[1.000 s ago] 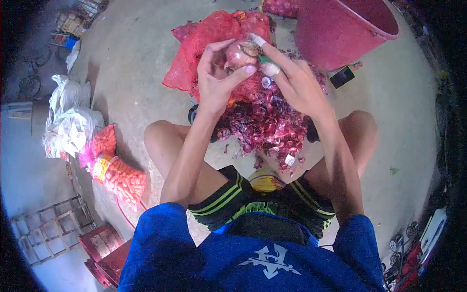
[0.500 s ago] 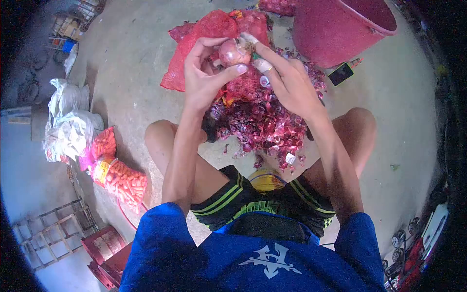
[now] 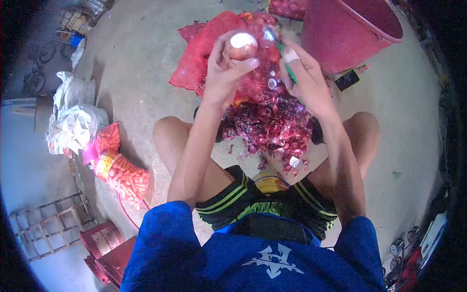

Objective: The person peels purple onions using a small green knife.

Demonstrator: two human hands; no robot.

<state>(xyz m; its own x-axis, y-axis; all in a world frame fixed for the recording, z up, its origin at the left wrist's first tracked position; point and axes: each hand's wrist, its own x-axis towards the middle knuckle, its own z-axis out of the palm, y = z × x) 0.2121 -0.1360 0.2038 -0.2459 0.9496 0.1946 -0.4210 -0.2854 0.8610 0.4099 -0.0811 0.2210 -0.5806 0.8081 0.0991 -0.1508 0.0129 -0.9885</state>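
My left hand [image 3: 224, 80] grips a red onion [image 3: 242, 51] between thumb and fingers, held up in front of me. A bright white patch, like a cut face, shows on the onion's far top side. In my right hand [image 3: 311, 82] is a small knife [image 3: 291, 73] with a green handle, its blade pointing up and left, apart from the onion and blurred. Pale wrapping covers a finger of that hand. Beneath both hands are red mesh bags [image 3: 209, 53] and a heap of purple onion skins [image 3: 272, 126].
A large maroon tub [image 3: 331, 44] stands at the upper right, with a phone [image 3: 347, 80] on the floor beside it. At left are white sacks [image 3: 80, 126] and a bag of carrots [image 3: 124, 177]. A yellow seat [image 3: 269, 182] shows between my legs.
My right hand with the knife has moved right, away from the onion. The onion now shows a white face where brownish skin and its end showed before.
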